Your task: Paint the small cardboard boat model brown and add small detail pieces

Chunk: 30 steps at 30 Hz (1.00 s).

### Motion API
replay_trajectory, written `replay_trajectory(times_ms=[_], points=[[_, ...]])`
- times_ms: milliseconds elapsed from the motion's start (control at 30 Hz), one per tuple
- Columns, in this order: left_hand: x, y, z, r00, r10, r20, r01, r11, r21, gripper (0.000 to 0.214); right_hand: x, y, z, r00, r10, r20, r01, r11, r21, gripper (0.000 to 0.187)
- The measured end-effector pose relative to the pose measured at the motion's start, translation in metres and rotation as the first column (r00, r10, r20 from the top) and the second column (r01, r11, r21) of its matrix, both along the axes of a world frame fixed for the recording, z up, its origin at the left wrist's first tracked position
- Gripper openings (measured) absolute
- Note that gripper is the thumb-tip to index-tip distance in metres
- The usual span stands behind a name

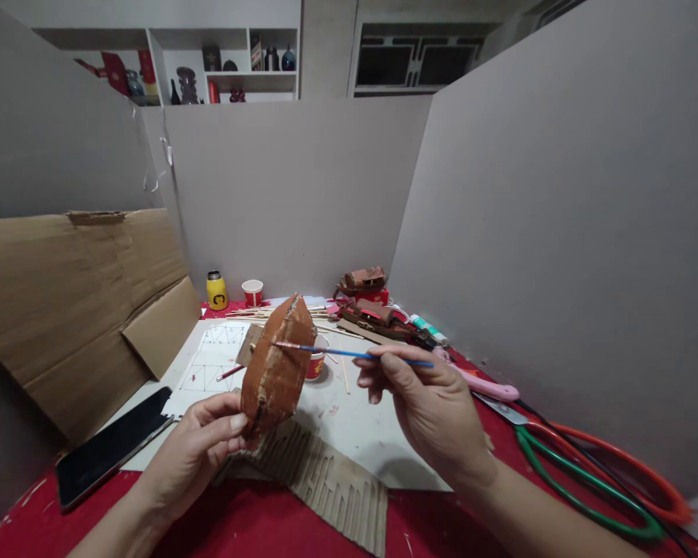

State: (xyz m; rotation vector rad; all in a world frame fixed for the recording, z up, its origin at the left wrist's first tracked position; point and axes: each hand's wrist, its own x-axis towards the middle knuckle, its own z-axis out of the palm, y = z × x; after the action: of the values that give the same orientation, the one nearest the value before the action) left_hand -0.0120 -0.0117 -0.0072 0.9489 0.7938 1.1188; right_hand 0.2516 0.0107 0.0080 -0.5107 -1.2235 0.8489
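A brown-painted cardboard model (282, 368), shaped like a small boat hull with rough seams, is held up over the table by my left hand (201, 442), thumb and fingers closed on its lower end. My right hand (427, 403) pinches a thin blue paintbrush (349, 353) by its handle. The brush lies nearly level, its tip touching or just in front of the model's side. Behind the model, a red and white paper cup (316, 366) is partly hidden. Below, a strip of corrugated cardboard (331, 480) rests near the table's front edge.
Scissors with red and green handles (593, 473) lie at the right, by a pink-handled tool (488, 385). A phone (113, 449) and a drawn paper sheet (209, 364) are left. Farther back are a yellow bottle (215, 293), wooden sticks (250, 313) and brown models (364, 280). Grey panels enclose the table.
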Motion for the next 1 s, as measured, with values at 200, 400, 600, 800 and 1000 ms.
replay_trajectory(times_ms=[200,400,600,800,1000], points=[[0.0007,0.0008,0.0005,1.000,-0.021,0.022,0.021,1.000,-0.015,0.018,-0.0013,0.0006,-0.0030,1.000,0.005,0.014,-0.005,1.000,0.008,0.010],[-0.0001,0.0003,0.0014,1.000,-0.013,0.019,0.013,1.000,-0.026,0.023,0.0023,-0.0003,-0.0048,0.999,0.004,0.033,-0.003,1.000,-0.014,0.011],[-0.0026,0.0008,-0.0010,1.000,-0.021,0.002,0.021,0.999,-0.033,0.025,0.0020,0.0016,-0.0045,0.994,-0.110,-0.024,0.112,0.992,0.050,0.010],[-0.0027,0.0006,-0.0014,1.000,0.008,0.015,-0.007,0.998,-0.067,0.026,0.0037,-0.0017,-0.0106,0.994,-0.007,0.110,0.002,0.999,0.052,0.010],[-0.0013,0.0002,-0.0009,1.000,-0.008,0.015,0.009,0.999,-0.049,0.026,0.0058,-0.0006,-0.0067,0.995,-0.103,0.018,0.102,0.994,0.036,0.009]])
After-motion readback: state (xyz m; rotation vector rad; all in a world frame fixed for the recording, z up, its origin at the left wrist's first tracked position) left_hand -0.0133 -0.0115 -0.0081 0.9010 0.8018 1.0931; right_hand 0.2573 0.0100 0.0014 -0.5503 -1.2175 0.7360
